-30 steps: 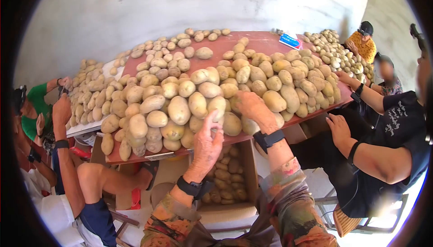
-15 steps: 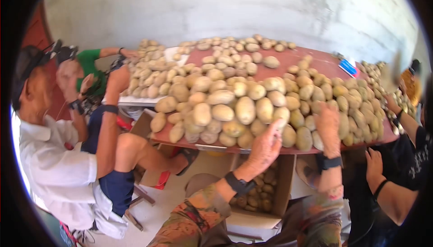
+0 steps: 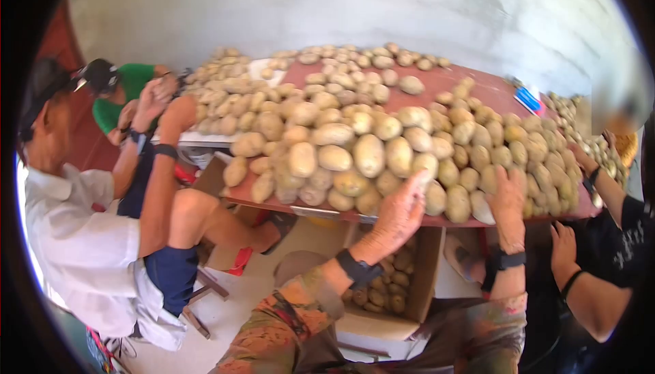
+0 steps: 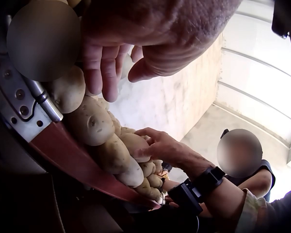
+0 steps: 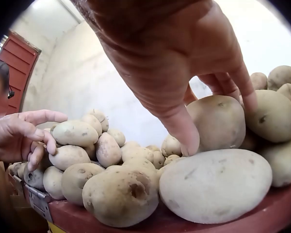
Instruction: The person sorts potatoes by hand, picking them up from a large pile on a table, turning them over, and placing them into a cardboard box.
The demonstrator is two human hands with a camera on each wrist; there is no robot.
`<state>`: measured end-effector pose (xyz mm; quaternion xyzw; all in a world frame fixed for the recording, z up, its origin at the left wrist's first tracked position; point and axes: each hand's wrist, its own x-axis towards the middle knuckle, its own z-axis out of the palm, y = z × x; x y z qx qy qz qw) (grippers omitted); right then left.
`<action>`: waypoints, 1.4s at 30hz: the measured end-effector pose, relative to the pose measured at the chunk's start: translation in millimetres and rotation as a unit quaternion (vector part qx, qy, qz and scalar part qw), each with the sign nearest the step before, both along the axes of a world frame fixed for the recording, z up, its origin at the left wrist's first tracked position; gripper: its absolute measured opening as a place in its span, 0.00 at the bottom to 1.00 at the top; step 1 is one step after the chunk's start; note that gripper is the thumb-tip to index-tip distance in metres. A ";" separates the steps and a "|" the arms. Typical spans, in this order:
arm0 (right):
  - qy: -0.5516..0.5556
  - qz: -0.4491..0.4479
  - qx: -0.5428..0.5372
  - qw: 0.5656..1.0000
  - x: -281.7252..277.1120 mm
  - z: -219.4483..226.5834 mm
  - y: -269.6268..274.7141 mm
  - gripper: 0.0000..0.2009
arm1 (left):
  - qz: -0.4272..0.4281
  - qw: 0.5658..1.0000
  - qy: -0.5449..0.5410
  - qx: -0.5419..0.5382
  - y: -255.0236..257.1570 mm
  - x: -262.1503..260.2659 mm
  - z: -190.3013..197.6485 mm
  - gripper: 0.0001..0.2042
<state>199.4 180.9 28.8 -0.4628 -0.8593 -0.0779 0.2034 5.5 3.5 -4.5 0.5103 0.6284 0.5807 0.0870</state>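
Fingers and thumb of the right hand [image 3: 506,203] are straddling 1 rounded potato [image 5: 217,127] in a moderately wide grip, at the front of a large heap of potatoes [image 3: 368,155] covering much of a red table [image 3: 488,84]. A pale oval potato [image 5: 216,187] is lying just below that hand, at the table's edge, beside a blemished potato [image 5: 121,194] that is showing a brown patch.

The left hand [image 3: 399,213] is hovering over the front of the same heap, its fingers loosely parted and its index finger extending by an upper potato [image 5: 75,133]; whether it is touching that potato, the views cannot tell. Both wrists are bearing dark bands.

Beneath the table, an open cardboard box [image 3: 426,282] is holding more potatoes. A blue-and-white packet [image 3: 527,101] is resting toward the back. A person in a white shirt [image 3: 82,237] is sitting at left, and a person in green [image 3: 112,111] is appearing beyond.
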 end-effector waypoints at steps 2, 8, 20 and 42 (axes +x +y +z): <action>-0.002 0.030 0.034 0.999 6.8 -14.6 11.9 0.34 | -0.046 0.997 -0.061 -0.014 1.5 -3.0 -6.3 0.23; 0.026 0.037 0.073 0.996 9.1 -1.9 2.4 0.34 | -0.044 0.995 -0.092 -0.014 -0.1 -0.9 -0.2 0.24; 0.053 0.023 0.069 0.996 -0.9 -10.3 -0.9 0.32 | -0.075 0.991 -0.101 -0.049 -3.7 -0.2 6.5 0.27; 0.421 0.136 -0.274 0.854 11.3 22.9 -8.7 0.28 | -0.073 0.988 -0.107 -0.083 -5.2 -1.9 14.0 0.27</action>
